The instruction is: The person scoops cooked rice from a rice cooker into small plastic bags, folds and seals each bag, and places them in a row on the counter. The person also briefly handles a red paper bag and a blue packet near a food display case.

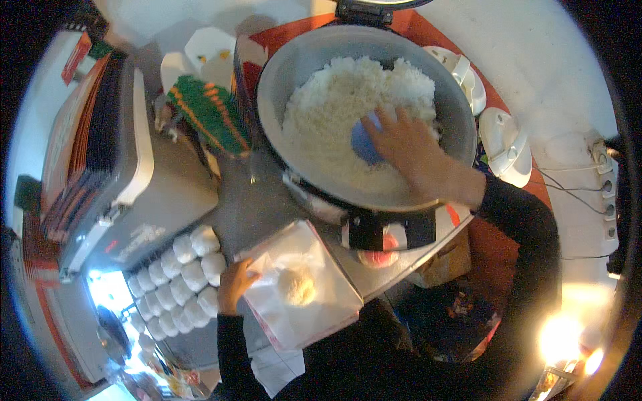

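Observation:
A large round cooking pot point(281, 65) of a rice cooker holds a heap of cooked white rice point(321, 115). My right hand point(406, 143) reaches into it, gripping a blue rounded cup or bowl point(365, 139) against the rice; the cup's far side is hidden under my fingers. Below the pot lies a stack of wrapping paper point(316, 326) with a small mound of rice point(299, 287) on its top sheet. At the stack's left corner, my left hand point(237, 283) pinches the paper between thumb and fingers.
Rows of white wrapped bundles point(175, 280) stand left of the paper. A large grey box point(165, 165) and a green-and-orange cloth or packet point(210, 113) lie farther left. White lidded items point(504, 145) flank the pot, near a power strip point(608, 195) with cords.

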`<state>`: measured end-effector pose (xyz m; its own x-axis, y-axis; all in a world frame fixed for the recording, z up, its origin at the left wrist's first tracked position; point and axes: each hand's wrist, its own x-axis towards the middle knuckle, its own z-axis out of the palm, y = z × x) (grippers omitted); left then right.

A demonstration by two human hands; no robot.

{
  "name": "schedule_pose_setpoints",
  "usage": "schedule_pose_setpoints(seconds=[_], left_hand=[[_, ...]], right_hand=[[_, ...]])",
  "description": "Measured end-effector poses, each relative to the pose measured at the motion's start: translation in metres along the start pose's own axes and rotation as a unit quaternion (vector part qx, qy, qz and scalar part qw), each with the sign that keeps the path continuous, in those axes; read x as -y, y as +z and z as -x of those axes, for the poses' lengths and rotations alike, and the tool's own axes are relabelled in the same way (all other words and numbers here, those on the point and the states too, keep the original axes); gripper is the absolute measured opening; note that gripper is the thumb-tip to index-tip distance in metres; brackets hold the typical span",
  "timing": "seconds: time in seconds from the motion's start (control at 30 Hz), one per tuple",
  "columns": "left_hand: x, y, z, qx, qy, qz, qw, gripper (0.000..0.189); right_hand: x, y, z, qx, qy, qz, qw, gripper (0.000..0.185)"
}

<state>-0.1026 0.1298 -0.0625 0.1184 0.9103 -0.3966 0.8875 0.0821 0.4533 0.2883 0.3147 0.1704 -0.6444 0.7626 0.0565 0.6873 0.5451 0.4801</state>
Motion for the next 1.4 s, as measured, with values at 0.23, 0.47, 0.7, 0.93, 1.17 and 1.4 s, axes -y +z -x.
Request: schedule_pose_setpoints(seconds=[0.23,0.47,0.7,0.93,1.17,1.4], left_hand=[[-0.001,-0.003,0.037,-0.038,-0.086,0.073,0.993,0.046],[-0.002,0.033,0.053,-0.197,-0.177,0.065,0.962,0.046],[-0.001,0.059,0.065,-0.154,-0.207,0.225,0.940,0.048],[-0.001,0.068,0.077,-0.125,-0.262,0.133,0.948,0.048],[-0.005,0.066,0.098,-0.089,-0.227,0.170,0.955,0.040],[-0.003,0.084,0.111,-0.138,-0.195,0.100,0.966,0.031]], right_hand=[[-0.032,0.013,-0.006,0.115,0.018,0.024,0.993,0.078],[-0.063,0.033,-0.055,0.255,-0.073,-0.121,0.956,0.080],[-0.041,0.022,-0.043,0.296,-0.218,-0.334,0.868,0.062],[-0.020,-0.003,-0.035,0.360,-0.146,-0.358,0.849,0.075],[-0.039,0.045,-0.051,0.266,-0.228,-0.275,0.895,0.083],[-0.009,0.032,-0.044,0.293,-0.208,-0.401,0.843,0.073]])
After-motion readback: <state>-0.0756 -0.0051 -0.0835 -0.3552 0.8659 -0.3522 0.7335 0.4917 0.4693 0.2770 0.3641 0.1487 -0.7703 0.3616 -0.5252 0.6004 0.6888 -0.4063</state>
